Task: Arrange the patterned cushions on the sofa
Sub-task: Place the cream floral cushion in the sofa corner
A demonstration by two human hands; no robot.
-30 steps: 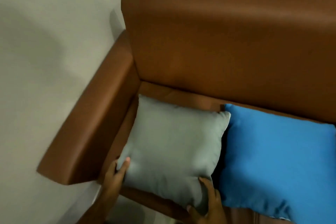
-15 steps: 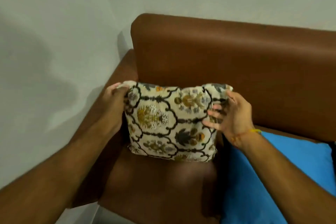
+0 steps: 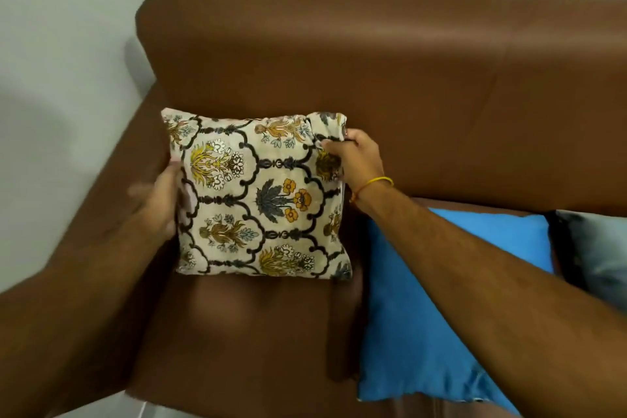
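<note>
- Brown sofa point(image 3: 407, 85) filling most of the view, smooth leather-like cover, backrest against a pale wall point(image 3: 68, 27), left armrest running down towards the camera.
- Blue cushion point(image 3: 424, 316) lying flat on the seat to the right, partly crossed by the right forearm.
- Grey cushion point(image 3: 597, 248) at the far right edge, just beside the blue one, only partly in view.
- Patterned cushion point(image 3: 261, 197) standing upright in the sofa's left corner, leaning on the backrest, bottom edge on the seat; cream cloth with black scrolling lattice framing yellow, ochre and blue-grey flower sprays; top right corner puckered and folded over.
- Left hand point(image 3: 163, 200) pressed flat against the cushion's left edge, between cushion and armrest, blurred; fingers point(image 3: 176, 180) touching the cloth, but cannot tell whether curled around it or merely resting.
- Right hand point(image 3: 356, 159) closed on the cushion's upper right corner, cloth pinched between thumb and fingers, cushion lying to the left of the grip.
- Yellow thread band point(image 3: 373, 183) around the right wrist.
</note>
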